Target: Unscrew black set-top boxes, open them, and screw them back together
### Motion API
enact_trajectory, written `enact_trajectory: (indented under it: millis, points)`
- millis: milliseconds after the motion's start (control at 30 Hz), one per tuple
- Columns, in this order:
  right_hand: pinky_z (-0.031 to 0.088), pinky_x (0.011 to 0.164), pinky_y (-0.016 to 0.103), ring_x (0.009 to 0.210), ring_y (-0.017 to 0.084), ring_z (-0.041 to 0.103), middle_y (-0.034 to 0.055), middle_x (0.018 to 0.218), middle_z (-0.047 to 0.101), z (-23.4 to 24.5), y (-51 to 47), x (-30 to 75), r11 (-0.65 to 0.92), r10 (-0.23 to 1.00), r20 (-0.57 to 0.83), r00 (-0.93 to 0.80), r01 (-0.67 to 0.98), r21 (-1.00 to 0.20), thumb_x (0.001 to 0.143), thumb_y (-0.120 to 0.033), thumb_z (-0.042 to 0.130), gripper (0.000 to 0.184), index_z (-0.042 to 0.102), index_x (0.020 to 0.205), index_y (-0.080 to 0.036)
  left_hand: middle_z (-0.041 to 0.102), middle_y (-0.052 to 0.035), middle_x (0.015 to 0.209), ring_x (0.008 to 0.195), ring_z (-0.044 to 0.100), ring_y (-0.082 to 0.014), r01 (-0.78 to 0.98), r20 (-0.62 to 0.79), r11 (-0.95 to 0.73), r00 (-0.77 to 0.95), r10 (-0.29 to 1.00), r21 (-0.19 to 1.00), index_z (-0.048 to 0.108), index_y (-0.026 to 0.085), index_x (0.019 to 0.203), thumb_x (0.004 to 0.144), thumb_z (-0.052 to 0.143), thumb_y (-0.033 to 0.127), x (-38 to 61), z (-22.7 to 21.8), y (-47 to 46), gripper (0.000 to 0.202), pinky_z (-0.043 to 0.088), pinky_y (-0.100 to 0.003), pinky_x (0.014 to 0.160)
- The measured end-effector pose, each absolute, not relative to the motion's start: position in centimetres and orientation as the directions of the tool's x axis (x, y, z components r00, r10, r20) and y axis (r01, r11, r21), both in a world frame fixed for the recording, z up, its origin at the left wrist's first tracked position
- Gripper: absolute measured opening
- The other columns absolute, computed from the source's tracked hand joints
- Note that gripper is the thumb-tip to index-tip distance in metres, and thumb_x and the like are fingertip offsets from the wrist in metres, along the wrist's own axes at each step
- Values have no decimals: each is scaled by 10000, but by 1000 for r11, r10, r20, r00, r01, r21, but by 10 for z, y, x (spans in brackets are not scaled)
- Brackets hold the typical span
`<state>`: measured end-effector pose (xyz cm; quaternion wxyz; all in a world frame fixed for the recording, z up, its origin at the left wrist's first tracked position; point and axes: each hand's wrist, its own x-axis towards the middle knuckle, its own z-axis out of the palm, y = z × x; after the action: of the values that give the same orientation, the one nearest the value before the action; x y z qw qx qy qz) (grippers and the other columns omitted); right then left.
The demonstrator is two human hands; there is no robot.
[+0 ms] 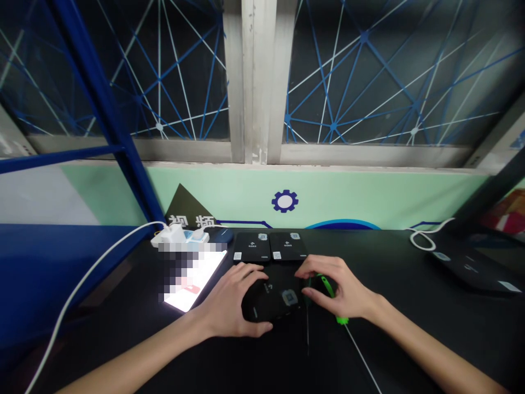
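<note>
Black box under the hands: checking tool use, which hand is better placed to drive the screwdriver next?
Right, probably. The right hand holds the green-handled screwdriver beside the black box; the left hand grips the box's left side.

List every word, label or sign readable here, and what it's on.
"视频": white, on the black triangle of the wall banner.
Blue gear sign, wordless: on the same banner.
Stickers on the black device in the left hand: too small to read.
Stickers on the two devices behind: too small.
Phone screen: blurred.
Green screwdriver in the right hand: no text.
</note>
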<state>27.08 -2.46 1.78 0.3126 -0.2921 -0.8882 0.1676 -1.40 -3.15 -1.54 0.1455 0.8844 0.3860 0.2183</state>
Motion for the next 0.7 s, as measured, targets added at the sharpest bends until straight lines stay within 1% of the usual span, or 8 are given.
enact_trajectory:
  millis: [100,133,200,300,400,533,600,700]
  points:
    - [506,709,311,786,184,630,48,860,667,14,-21,270,756,653,478,-587,475,-450,908,-273,608,116,645,993,-203,504,-101,1407,1246,492,-351,646,281,-668,607,743,370,560,257,1280,668,729,697,-17,-17,-28,773,400,-532,1045]
    - [501,703,309,784,184,630,45,850,666,12,-21,269,749,662,476,-579,497,-438,912,-281,605,114,648,984,-205,510,-99,1398,1223,514,-338,653,285,-664,601,747,365,561,257,1272,718,692,699,-18,-18,-27,720,429,-510,1013]
    - [494,703,309,796,187,630,41,855,669,9,-20,266,737,676,458,-577,539,-409,913,-295,602,113,651,969,-210,557,-84,1324,1106,590,-281,671,300,-643,569,766,370,566,255,1238,845,612,622,-19,-20,-26,540,491,-426,901]
    - [490,749,328,857,201,630,45,922,679,7,-23,261,716,697,408,-589,601,-355,913,-315,603,139,655,998,-219,649,-25,984,788,632,-180,716,321,-575,479,817,396,567,238,1157,959,505,434,-18,-24,-23,285,479,-301,677]
    - [479,800,370,885,222,620,52,981,681,9,-31,254,678,732,349,-585,678,-285,905,-350,613,191,664,1041,-226,543,54,629,527,520,-131,752,285,-517,432,855,409,566,226,971,990,436,339,-18,-29,-21,174,343,-253,513]
    - [458,840,442,909,265,606,74,1023,687,9,-47,242,658,746,309,-589,724,-208,873,-499,624,353,681,1086,-223,438,52,501,444,397,-109,811,298,-499,416,859,306,468,200,638,995,410,324,-19,-34,-18,382,204,-276,489]
    - [453,869,480,957,297,602,103,1104,683,6,-55,236,655,749,294,-595,732,-188,844,-591,616,501,672,1168,-213,429,40,474,431,373,-102,820,288,-496,420,861,287,425,184,551,998,396,321,-20,-35,-17,468,184,-288,498]
    - [405,978,564,1093,357,576,144,1291,633,0,-63,231,634,764,273,-584,758,-152,870,-658,528,656,612,1317,-185,450,29,464,428,389,-98,801,259,-521,458,851,296,417,172,500,1008,387,340,-19,-34,-17,535,199,-289,508]
